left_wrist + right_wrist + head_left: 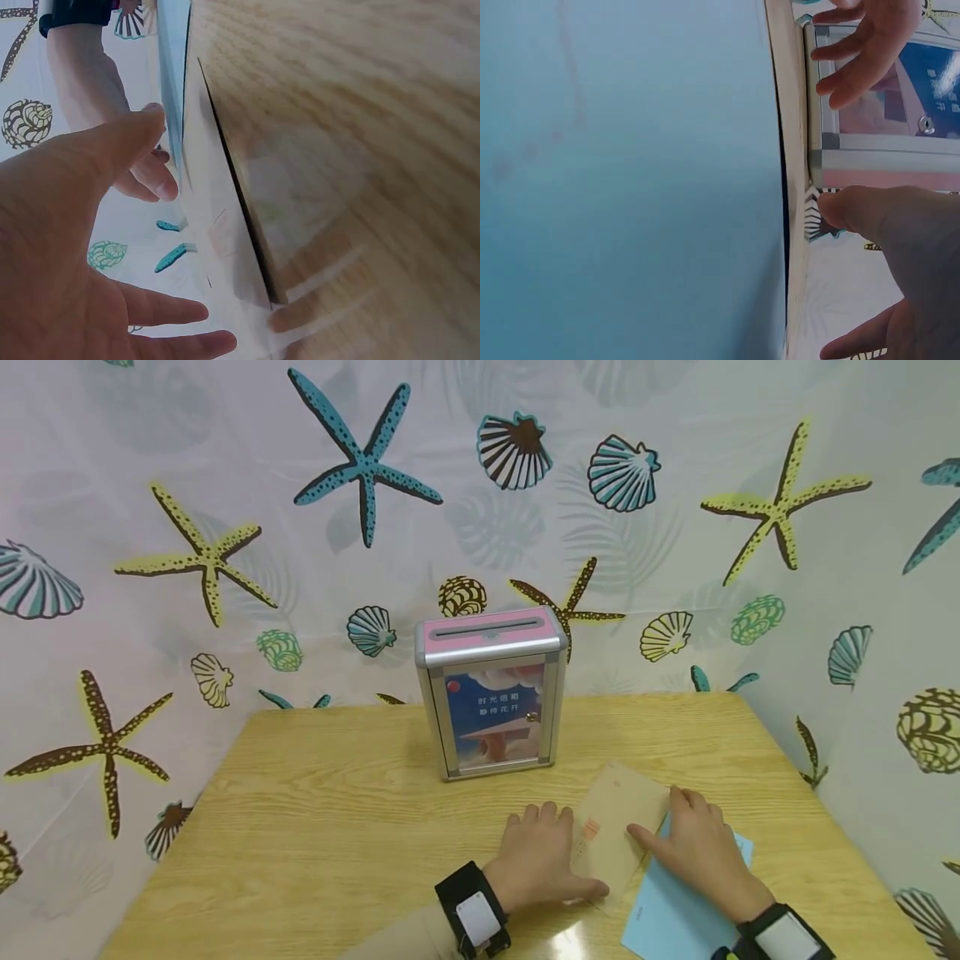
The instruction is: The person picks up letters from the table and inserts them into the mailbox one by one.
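A tan paper envelope (618,818) with a small orange-red print lies on the wooden table, in front of the box. My left hand (536,856) is at its left edge, fingers spread and thumb toward its near end. At the opposite edge is my right hand (699,845), its thumb over the envelope and its fingers extended. Under and beside the right hand lies a light blue sheet (663,910), partly hidden by that hand and the envelope. In the left wrist view the envelope (217,202) has an edge slightly raised off the tabletop.
A silver-framed box (555,693) with a pink slotted top, a picture front and a small lock stands behind the envelope. The wooden table (322,802) ends at a cloth backdrop (450,527) printed with starfish and shells.
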`<state>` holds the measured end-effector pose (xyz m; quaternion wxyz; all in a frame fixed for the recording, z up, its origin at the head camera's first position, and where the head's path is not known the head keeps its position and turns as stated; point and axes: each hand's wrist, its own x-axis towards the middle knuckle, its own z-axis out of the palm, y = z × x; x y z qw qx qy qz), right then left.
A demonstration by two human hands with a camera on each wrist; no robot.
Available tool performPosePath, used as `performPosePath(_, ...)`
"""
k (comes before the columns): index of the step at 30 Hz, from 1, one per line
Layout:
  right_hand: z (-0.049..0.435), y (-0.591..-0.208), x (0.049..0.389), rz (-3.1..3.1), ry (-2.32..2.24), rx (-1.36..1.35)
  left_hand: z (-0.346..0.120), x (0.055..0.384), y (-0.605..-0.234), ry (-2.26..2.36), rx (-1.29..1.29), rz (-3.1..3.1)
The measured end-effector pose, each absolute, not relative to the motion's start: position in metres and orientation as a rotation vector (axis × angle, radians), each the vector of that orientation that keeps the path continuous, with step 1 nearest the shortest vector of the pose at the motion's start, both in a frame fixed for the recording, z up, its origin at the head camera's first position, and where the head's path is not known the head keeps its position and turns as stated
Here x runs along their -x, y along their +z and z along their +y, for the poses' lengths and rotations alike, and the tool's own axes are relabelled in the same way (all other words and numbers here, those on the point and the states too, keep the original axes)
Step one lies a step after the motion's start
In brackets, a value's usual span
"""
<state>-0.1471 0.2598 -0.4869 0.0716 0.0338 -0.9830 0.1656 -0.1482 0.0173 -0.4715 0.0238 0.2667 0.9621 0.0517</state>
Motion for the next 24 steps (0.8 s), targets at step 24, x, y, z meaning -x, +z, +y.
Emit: performPosePath(24, 0.271, -0.474, 0.167, -3.140, 0.496, -0.086, 0.021, 0.148, -0.472, -0.006, -0.852, 2.959)
